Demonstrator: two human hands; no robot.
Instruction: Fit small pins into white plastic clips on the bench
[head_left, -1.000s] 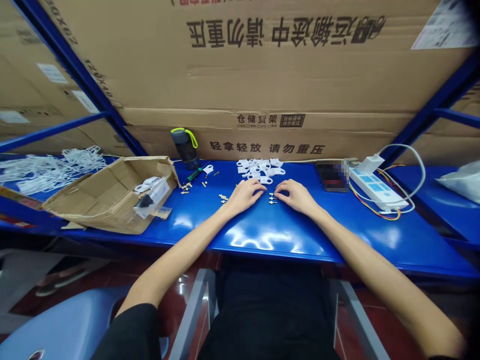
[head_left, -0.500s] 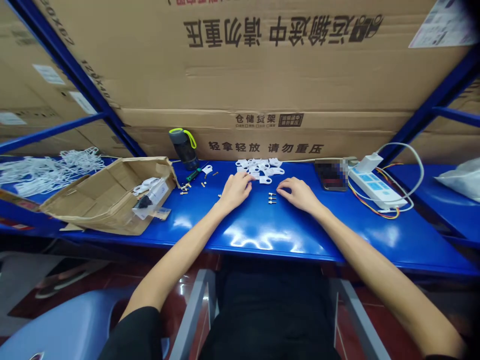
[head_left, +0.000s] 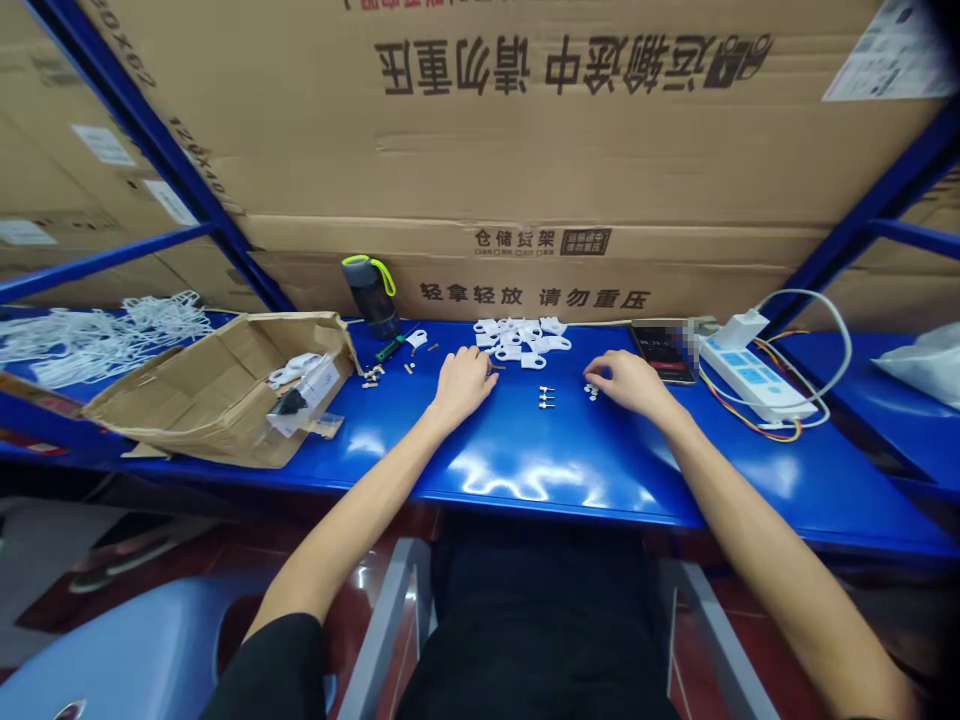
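Note:
My left hand (head_left: 463, 382) rests on the blue tabletop with its fingers curled together. A thin brownish bit shows at its fingertips, too small to name. My right hand (head_left: 628, 382) is lowered, thumb and forefinger brought together in a pinch beside several small white pieces (head_left: 592, 392). What lies between those fingertips is hidden. Between my hands, small metal pins with pale collars (head_left: 547, 397) lie in a short column. Behind them is a loose pile of flat white plastic parts with ring-shaped ends (head_left: 534, 361).
To the left stand an open cardboard box (head_left: 187, 400), a dark bottle (head_left: 372, 300), a green-handled screwdriver (head_left: 390, 348) and scattered brass bits (head_left: 370, 378). At right are a phone (head_left: 664, 352) and a power strip (head_left: 757, 378) with cables. White cords (head_left: 97, 340) lie far left.
My right hand has moved right, away from the pins, to the small white pieces, which now show. My left hand has drawn back slightly from the white parts.

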